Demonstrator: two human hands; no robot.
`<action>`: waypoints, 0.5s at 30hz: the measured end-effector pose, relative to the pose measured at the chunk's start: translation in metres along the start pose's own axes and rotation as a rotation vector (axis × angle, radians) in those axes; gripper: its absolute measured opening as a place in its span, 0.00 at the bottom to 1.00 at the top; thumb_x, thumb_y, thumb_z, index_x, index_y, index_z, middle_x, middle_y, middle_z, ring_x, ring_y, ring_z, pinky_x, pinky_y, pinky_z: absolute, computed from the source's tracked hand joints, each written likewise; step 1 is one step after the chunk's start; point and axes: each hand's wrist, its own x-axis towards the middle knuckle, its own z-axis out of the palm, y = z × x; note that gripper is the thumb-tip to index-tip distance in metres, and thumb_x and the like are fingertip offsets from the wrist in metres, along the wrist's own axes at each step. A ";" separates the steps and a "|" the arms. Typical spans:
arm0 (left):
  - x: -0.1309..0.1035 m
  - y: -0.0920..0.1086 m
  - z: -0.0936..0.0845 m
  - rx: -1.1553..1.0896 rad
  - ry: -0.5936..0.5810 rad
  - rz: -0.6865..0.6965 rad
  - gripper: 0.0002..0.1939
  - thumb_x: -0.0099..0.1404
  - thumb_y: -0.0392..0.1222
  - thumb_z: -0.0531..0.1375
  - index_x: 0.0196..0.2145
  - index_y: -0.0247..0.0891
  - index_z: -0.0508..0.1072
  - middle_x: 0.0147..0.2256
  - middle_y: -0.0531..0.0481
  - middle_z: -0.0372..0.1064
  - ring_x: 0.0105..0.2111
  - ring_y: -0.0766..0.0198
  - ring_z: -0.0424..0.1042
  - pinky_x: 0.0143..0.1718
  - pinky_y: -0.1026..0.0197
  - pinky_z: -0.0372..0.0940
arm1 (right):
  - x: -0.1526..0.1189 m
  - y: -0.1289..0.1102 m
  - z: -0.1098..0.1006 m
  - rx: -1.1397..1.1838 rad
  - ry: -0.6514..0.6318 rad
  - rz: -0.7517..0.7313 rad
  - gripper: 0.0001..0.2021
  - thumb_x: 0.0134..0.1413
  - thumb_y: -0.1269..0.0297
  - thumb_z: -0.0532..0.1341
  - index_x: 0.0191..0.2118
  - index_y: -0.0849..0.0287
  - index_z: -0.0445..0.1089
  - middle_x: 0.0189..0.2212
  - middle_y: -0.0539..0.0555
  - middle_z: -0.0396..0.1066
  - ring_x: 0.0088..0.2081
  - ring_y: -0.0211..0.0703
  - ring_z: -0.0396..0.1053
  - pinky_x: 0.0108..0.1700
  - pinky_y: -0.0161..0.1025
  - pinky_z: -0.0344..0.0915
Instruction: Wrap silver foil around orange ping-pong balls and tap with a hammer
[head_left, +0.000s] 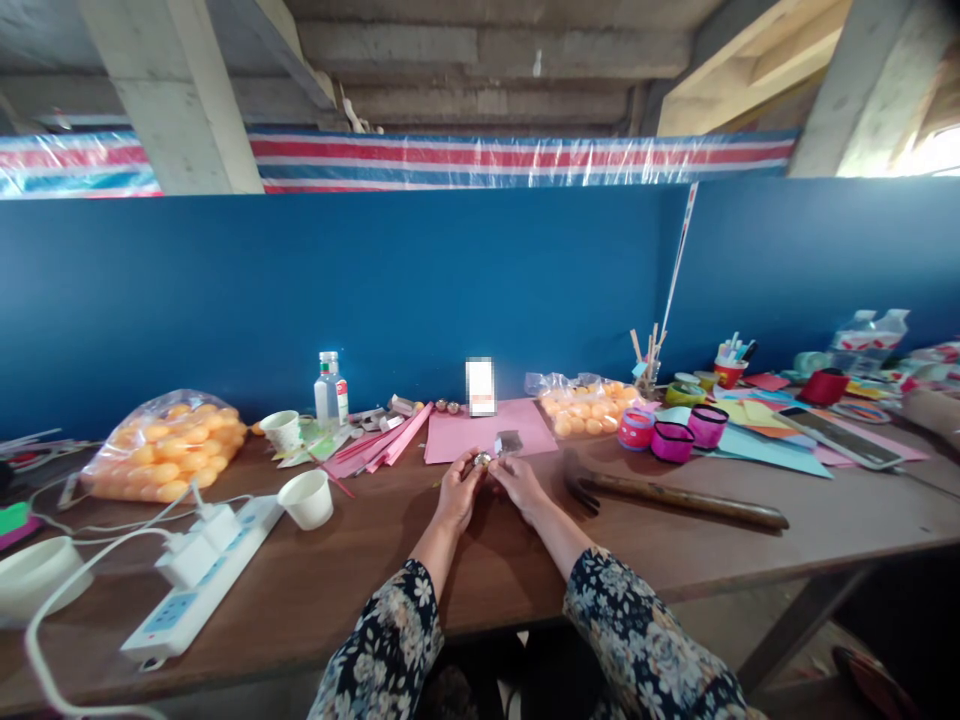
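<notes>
Both hands meet over the table in front of the pink paper. My left hand is closed, its fingertips on a small shiny metallic ball. My right hand is also closed, fingertips pinched together right beside the ball; what they grip is too small to make out. A small dark-grey shiny piece shows just beyond the right fingers, over the pink paper sheets; whether the hand touches it is unclear. Two similar shiny balls sit at the paper's back edge.
A claw hammer lies right of my hands. To the left are a white paper cup, a power strip with cables and a bag of orange balls. Another bag, pink-and-black bands and a phone stand right.
</notes>
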 end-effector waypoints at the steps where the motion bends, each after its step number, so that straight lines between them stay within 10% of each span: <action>1: 0.000 0.000 0.000 0.007 -0.002 0.004 0.20 0.47 0.38 0.63 0.40 0.37 0.68 0.37 0.48 0.70 0.37 0.64 0.69 0.44 0.58 0.60 | 0.000 0.000 0.000 0.005 0.002 0.004 0.15 0.38 0.52 0.61 0.24 0.62 0.65 0.20 0.49 0.66 0.22 0.35 0.63 0.25 0.33 0.62; 15: -0.001 -0.002 0.001 0.074 -0.038 0.011 0.20 0.49 0.41 0.62 0.41 0.37 0.67 0.38 0.47 0.69 0.37 0.61 0.68 0.38 0.58 0.63 | 0.000 0.002 0.001 0.118 0.070 0.028 0.17 0.31 0.52 0.65 0.24 0.61 0.66 0.21 0.50 0.68 0.25 0.39 0.67 0.32 0.38 0.66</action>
